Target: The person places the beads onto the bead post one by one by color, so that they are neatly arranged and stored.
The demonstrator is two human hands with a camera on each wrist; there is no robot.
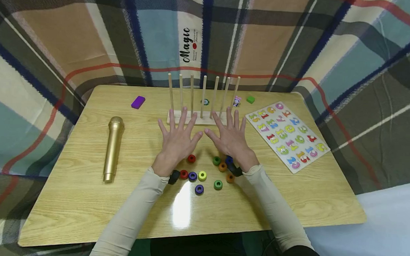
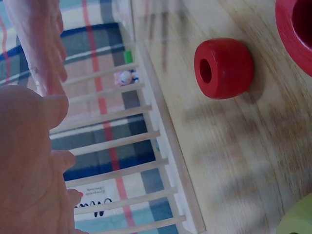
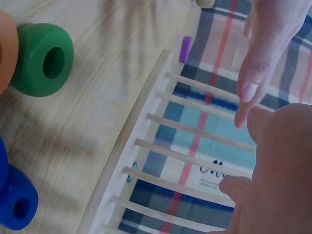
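Left hand: left hand (image 1: 177,140) hovers palm down over the table (image 1: 70,198), fingers (image 1: 183,118) straight and spread, holding nothing.
Right hand: right hand (image 1: 230,138) beside it, thumbs nearly meeting, fingers (image 1: 230,115) likewise straight and spread, holding nothing.
Rings: loose wooden rings lie on the table under and just behind both wrists; red ring (image 1: 191,158) (image 2: 223,68) sits nearest the left palm, green ring (image 1: 216,160) (image 3: 43,59) nearest the right palm. Others (purple ring (image 1: 199,189), yellow ring (image 1: 202,175)) are clustered closer to the person.
Peg rack: peg rack (image 1: 202,118) (image 3: 146,126) with seven upright dowels stands just beyond the fingertips; no ring on any dowel.
Left of hands: gold microphone (image 1: 112,147), lying lengthwise; purple block (image 1: 138,102) farther back.
Right of hands: number puzzle board (image 1: 287,135), flat, angled.
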